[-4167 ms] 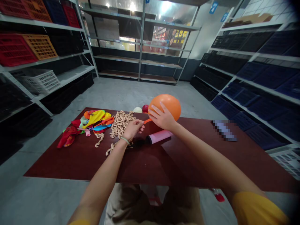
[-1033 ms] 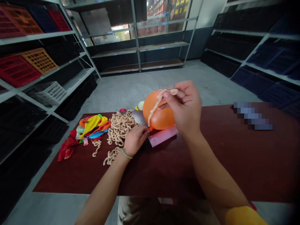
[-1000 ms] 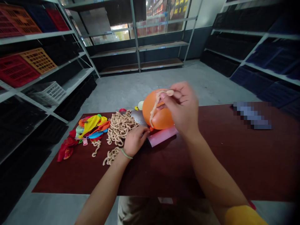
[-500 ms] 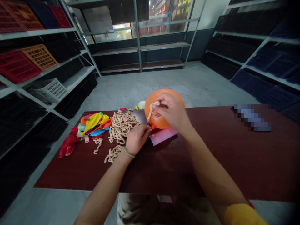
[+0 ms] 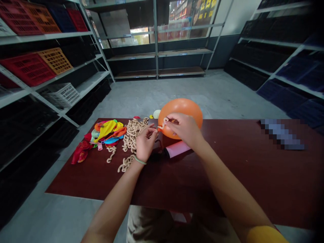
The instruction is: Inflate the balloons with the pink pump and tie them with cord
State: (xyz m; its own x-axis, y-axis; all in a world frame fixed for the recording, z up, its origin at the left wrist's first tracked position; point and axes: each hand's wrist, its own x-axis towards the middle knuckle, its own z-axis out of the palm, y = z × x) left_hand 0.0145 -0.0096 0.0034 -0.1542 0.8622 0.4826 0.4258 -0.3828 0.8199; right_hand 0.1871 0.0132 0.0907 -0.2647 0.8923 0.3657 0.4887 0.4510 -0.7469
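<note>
An inflated orange balloon (image 5: pixel 181 106) rests on the table behind my hands, its neck pointing left. My left hand (image 5: pixel 146 143) is closed, thumb and finger pinching at the balloon's neck; the exact contact is partly hidden. Between the fingers of my right hand (image 5: pixel 186 128) is a short twisted beige cord (image 5: pixel 163 125), which runs down toward the neck and my left fingertips. Left of my left hand lies a heap of similar beige cords (image 5: pixel 131 133), and a smaller bunch (image 5: pixel 125 163) is near my wrist. A pink cylinder (image 5: pixel 178 149) lies below the balloon.
Colourful deflated balloons (image 5: pixel 108 131) are piled on the left of the dark red table (image 5: pixel 227 175). A pixelated object (image 5: pixel 283 134) lies at the right. Beyond the table's far edge shows a pale balloon (image 5: pixel 157 114). Shelves with crates (image 5: pixel 27 69) line the room.
My right hand has come down, bringing the cord lower beside the balloon's neck. The neck and my left fingertips have risen slightly and shifted left. The whole view has tilted a little.
</note>
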